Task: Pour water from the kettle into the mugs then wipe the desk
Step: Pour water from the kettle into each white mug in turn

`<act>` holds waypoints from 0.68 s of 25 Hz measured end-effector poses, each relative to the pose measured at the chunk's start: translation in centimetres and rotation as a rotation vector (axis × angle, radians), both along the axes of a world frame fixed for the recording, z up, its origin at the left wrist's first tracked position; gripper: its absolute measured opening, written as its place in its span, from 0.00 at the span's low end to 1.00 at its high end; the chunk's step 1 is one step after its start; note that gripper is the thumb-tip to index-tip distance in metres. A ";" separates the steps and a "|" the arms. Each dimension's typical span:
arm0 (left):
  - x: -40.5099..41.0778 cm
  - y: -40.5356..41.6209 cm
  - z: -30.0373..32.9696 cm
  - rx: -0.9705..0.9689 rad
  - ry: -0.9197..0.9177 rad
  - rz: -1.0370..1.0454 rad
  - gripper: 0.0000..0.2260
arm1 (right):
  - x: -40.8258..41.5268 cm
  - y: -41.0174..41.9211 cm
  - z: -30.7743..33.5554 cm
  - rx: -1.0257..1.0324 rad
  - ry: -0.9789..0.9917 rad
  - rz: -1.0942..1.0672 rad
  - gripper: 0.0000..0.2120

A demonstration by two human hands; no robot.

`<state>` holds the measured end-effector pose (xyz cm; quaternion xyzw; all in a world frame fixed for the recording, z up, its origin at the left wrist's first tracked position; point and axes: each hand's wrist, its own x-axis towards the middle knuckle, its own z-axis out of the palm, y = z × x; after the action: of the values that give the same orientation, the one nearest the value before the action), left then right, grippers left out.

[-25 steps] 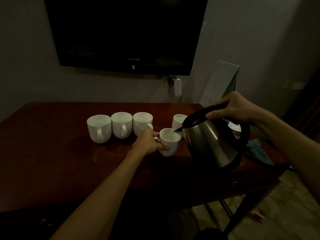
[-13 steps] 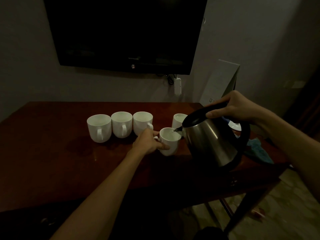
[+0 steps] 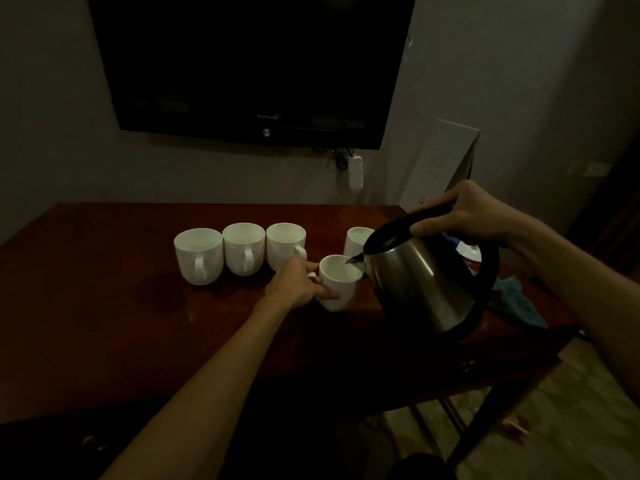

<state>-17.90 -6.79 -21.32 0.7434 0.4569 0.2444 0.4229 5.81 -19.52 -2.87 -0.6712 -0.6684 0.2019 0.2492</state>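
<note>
My right hand grips the black handle of a steel kettle, which is tilted left with its spout over a white mug. My left hand holds that mug by its handle on the dark wooden desk. Three white mugs stand in a row further left, handles toward me. Another white mug stands behind the kettle's spout. A blue cloth lies on the desk to the right of the kettle, partly hidden by it.
A black TV hangs on the wall above the desk, with a white power strip below it. A white box leans at the back right. The desk's right edge drops to a tiled floor.
Both hands, the kettle and the mug have stayed nearly still; the kettle stays tilted over the mug.
</note>
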 end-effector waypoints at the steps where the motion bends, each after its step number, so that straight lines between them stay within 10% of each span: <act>1: 0.0 0.0 0.0 0.000 0.003 0.002 0.26 | 0.0 0.0 0.0 0.003 -0.004 0.001 0.12; 17: 0.0 -0.1 0.2 -0.013 0.011 0.013 0.27 | 0.4 0.3 -0.2 0.000 -0.006 0.011 0.04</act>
<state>-17.88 -6.93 -21.17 0.7390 0.4656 0.2400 0.4237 6.18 -19.25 -3.06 -0.6681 -0.6727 0.2011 0.2463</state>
